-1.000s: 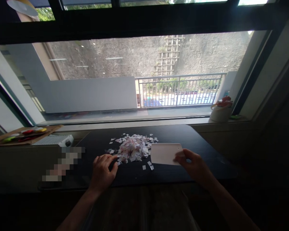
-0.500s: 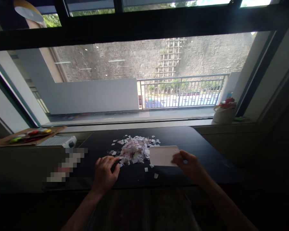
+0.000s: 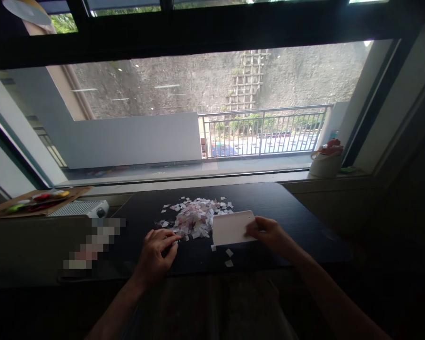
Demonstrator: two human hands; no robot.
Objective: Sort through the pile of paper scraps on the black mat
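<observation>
While the right hand pinched a pale, flat, rectangular card by its right end, thumb and fingers closed on it, the card's left edge met the mound of small, whitish paper squares; that grip probably left its face free beside them. The mound lay mid-way along the black, round-cornered tabletop, nearer the back edge. The left hand, fingers loosely bent, bordered its front-left side, perhaps as a stop; whether it gripped a square I could not tell.
</observation>
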